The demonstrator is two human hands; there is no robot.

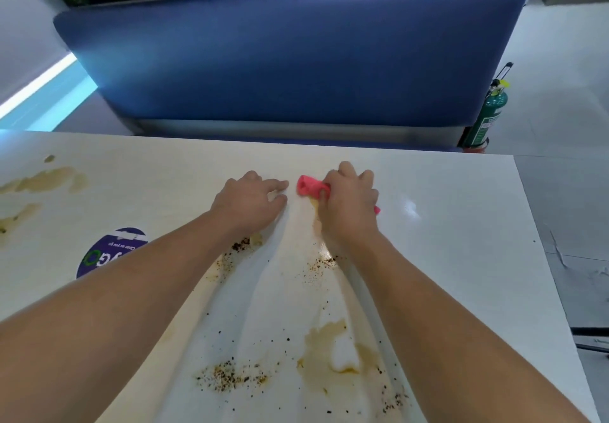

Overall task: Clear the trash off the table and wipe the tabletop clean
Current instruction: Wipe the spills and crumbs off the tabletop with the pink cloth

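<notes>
Cloth [309,186] on table [461,211] — bench [296,60] behind.

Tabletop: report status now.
Hands: left hand flat on tabletop, right hand grips pink cloth. Unwiped: brown stains, crumbs. Beside left arm: purple sticker.

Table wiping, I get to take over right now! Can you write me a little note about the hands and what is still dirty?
Left hand: flat on the table, fingers straight, holding nothing.
Right hand: holds the pink cloth, pressed on the tabletop near the far edge.
Done: no trash shows on the table.
Left: brown stains near you and at the far left, plus crumbs scattered between the arms. Wipe them all.
</notes>
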